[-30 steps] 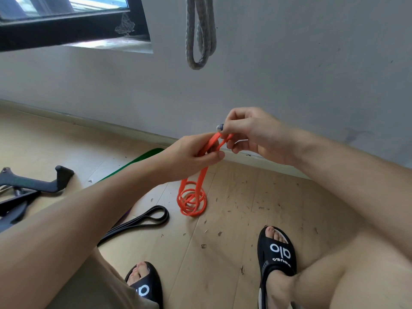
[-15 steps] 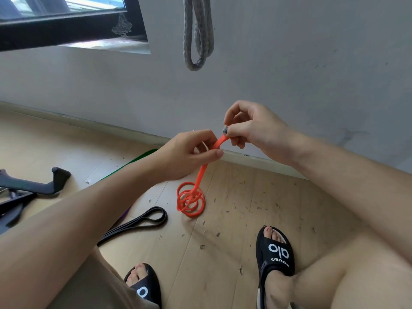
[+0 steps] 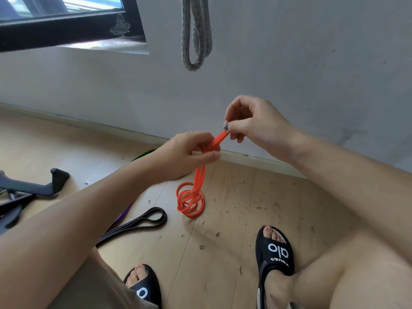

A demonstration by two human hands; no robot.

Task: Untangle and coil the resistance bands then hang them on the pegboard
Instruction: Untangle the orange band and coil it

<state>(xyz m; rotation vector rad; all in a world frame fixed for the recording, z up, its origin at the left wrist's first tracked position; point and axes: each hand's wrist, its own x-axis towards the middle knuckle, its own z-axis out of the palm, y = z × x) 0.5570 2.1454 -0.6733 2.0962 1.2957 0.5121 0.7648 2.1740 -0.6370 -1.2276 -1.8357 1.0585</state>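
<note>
— Hands first: what did each one have?

— Left hand [image 3: 187, 155] gripped the orange band [image 3: 196, 186] with its fingers curled round the doubled strands, thumb pressed across them. Right hand [image 3: 249, 123] pinched the band's upper end between thumb and forefinger, just above and to the right of the left hand, the other fingers curled. A short flat stretch of orange ran taut between the two.

— And the rest of that band?

— I logged it hanging straight down from the left hand as two strands, ending in a bunch of small overlapping loops that lay on the wooden floor [image 3: 223, 253], a little way out from the foot of the wall [image 3: 289, 63].

— Other bands?

— Black band [image 3: 142, 221], lying in a long loop on the floor left of the orange bunch, apart from it. Beside it a sliver of purple band [image 3: 123, 214] showed past my left forearm. Green band [image 3: 145, 153], mostly hidden behind the left wrist, near the skirting. Grey band [image 3: 196, 34], hanging in loops against the wall above the hands; I could not see what it hung from.

— Anything further?

— Black equipment frame [image 3: 33, 188] at the floor's left edge. Black slides [image 3: 275, 253] on both feet at the near edge. Dark-framed window [image 3: 66, 27] at upper left.
</note>
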